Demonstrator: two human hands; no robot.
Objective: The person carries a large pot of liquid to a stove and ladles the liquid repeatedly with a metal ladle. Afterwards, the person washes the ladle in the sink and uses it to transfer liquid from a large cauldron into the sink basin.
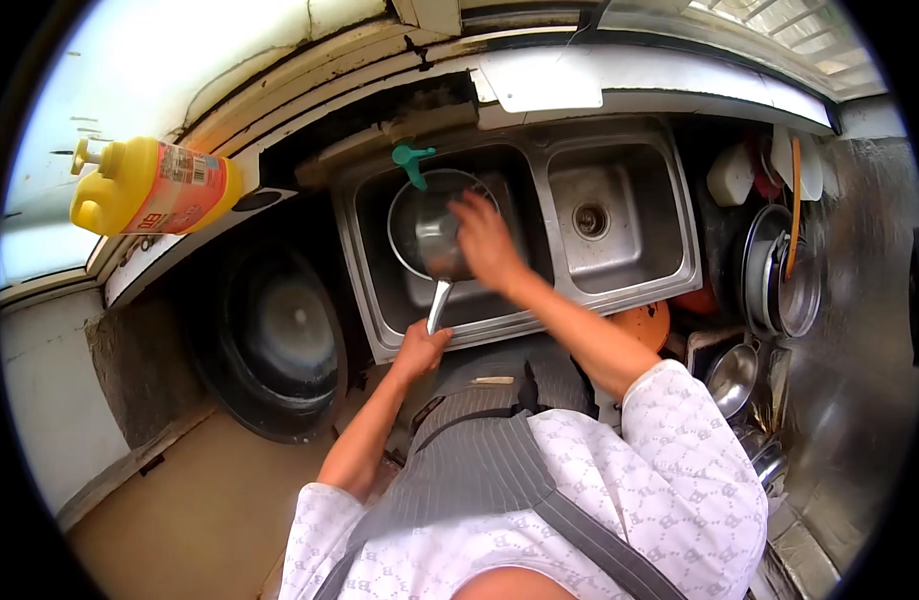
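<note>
My left hand (423,347) is closed around the handle of a round metal saucepan (405,235), tilted inside the left sink basin (372,290). Over the saucepan's right side is my right hand (487,240), its fingers stretched out and somewhat blurred. Whether those fingertips touch the metal I cannot tell, and no object shows in them. A green tap (414,162) juts out just above the saucepan's rim.
To the right lies a second basin (630,235) with a drain. A large black tub (270,340) stands at the left. On the ledge sits a yellow pump bottle (155,187). Stacked pans (780,280) and a metal bowl (732,380) are at the right.
</note>
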